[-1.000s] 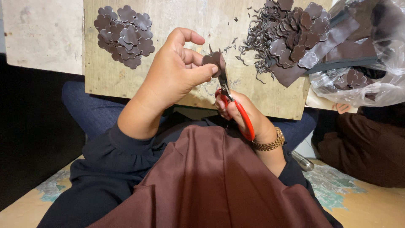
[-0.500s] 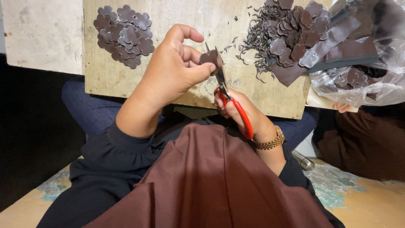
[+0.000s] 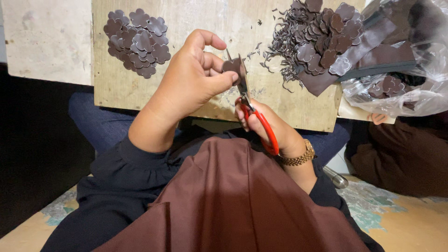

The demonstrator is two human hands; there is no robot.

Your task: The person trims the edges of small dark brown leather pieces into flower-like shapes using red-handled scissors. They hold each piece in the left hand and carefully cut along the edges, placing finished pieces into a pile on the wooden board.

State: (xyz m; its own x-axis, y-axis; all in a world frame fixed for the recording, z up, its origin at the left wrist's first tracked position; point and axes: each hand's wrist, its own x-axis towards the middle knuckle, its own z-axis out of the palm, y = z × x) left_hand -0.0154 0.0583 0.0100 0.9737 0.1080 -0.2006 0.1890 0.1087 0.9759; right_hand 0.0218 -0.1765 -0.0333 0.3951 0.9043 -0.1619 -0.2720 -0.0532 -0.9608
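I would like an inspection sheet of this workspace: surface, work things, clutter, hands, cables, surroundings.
Surface: worn wooden board resting across the lap.
Work things: small dark brown piece pinched in the left hand; red-handled scissors in the right hand, blades at the piece.
Clutter: pile of cut flower shapes at left; heap of trimmings and uncut shapes at right; clear plastic bag with more.
Hands: both grips closed.
Cables: nothing seen.
Surroundings: another person's brown sleeve at right; patterned floor.

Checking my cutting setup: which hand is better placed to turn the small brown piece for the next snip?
Left, probably: the left hand pinches the brown piece, while the right hand holds the red-handled scissors.
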